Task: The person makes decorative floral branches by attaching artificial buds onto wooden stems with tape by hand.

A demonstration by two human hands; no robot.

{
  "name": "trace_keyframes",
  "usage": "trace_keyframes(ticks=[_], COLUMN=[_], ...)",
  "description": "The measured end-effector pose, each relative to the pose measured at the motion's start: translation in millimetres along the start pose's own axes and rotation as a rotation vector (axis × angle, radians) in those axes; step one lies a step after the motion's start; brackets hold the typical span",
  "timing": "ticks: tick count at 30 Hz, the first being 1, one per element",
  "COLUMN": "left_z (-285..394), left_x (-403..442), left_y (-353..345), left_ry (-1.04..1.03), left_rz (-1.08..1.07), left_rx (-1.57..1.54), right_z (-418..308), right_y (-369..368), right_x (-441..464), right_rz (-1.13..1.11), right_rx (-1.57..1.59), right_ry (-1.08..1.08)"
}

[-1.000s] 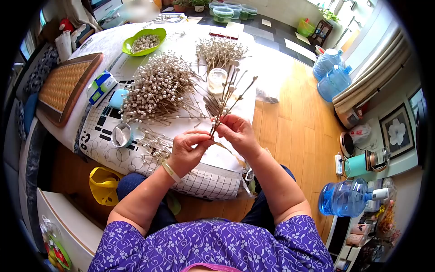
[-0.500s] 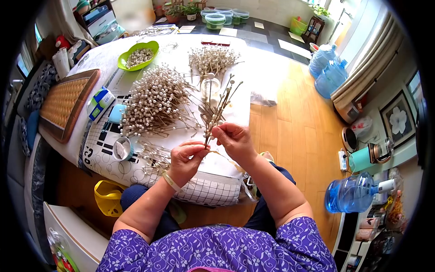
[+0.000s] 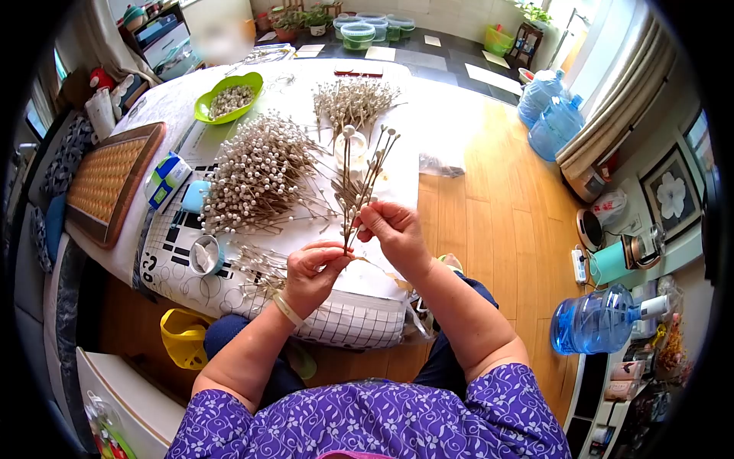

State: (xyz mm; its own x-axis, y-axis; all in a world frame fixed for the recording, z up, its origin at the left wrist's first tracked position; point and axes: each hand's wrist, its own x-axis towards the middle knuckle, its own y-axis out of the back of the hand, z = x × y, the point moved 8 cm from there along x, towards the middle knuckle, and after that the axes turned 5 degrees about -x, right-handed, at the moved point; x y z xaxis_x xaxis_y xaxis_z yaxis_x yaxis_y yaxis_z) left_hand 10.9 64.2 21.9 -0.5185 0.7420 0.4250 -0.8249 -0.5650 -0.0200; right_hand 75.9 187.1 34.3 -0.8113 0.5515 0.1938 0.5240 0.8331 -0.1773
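Note:
A small bunch of dried bud stems [image 3: 358, 183], brown with pale round heads, stands upright in front of me. My left hand [image 3: 315, 269] pinches its lower ends between thumb and fingertips. Higher up, on the right side of the bunch, the fingers of my right hand [image 3: 397, 236] are closed against a stem; what exactly lies between their tips is partly hidden. Just behind the bunch is a whitish round container [image 3: 352, 153]. To the left lies a big heap of white-headed dried stems [image 3: 256, 172], and a few thinner stems [image 3: 260, 266] lie near my left wrist.
Another pile of dried stems [image 3: 355, 99] lies farther back on the covered table [image 3: 367, 310]. A green bowl of loose heads [image 3: 229, 98], a tissue pack [image 3: 168, 181] and a small cup [image 3: 205, 255] are on the left. Large water bottles [image 3: 592, 321] stand at the right.
The view has shifted slightly. My right fingertips have moved a little up along the bunch, and its stems have shifted slightly. My left hand keeps its pinch at the lower ends.

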Motion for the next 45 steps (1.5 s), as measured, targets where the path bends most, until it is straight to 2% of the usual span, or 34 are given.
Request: trace_keyframes(ticks=[3, 5, 11, 15, 17, 23, 26, 35, 38, 40, 41, 43, 44, 45], left_z=[-3, -8, -8, -9, -12, -14, -16, -21, -21, -31, -38, -34, -36, -38], left_x=[1, 0, 1, 3, 1, 1, 0, 1, 7, 5, 3, 4, 4, 3], left_y=[1, -4, 2, 4, 2, 1, 1, 2, 14, 25, 32, 32, 28, 24], left_ry=[0.039, 0.098, 0.191, 0.227, 0.278, 0.315, 0.32, 0.418, 0.255, 0.324, 0.391, 0.387, 0.415, 0.441], left_rz=[-0.004, -0.111, 0.01, -0.016, -0.067, -0.09, -0.088, -0.051, 0.02, 0.058, 0.096, 0.114, 0.082, 0.047], left_rx=[-0.049, -0.035, -0.275, -0.346, -0.326, -0.392, -0.404, -0.461, -0.36, -0.26, -0.156, -0.148, -0.211, -0.276], right_z=[3, 7, 14, 22, 30, 27, 27, 28, 28, 26, 26, 30, 28, 35], right_y=[0, -1, -14, -18, -19, -21, -25, -12, -4, 3, 1, -10, -24, -31], right_x=[1, 1, 0, 1, 2, 2, 2, 7, 11, 12, 11, 6, 4, -1], right_rz=[-0.017, -0.048, -0.258, -0.274, -0.375, -0.332, -0.355, -0.197, -0.175, -0.144, -0.148, -0.179, -0.319, -0.335], right_rx=[0.047, 0.091, 0.109, 0.208, 0.15, 0.131, 0.084, 0.078, 0.112, 0.173, 0.172, 0.185, 0.178, 0.227], right_ry=[-0.025, -0.051, -0.143, -0.23, -0.226, -0.24, -0.152, -0.125, -0.094, -0.101, -0.106, -0.156, -0.058, -0.185])
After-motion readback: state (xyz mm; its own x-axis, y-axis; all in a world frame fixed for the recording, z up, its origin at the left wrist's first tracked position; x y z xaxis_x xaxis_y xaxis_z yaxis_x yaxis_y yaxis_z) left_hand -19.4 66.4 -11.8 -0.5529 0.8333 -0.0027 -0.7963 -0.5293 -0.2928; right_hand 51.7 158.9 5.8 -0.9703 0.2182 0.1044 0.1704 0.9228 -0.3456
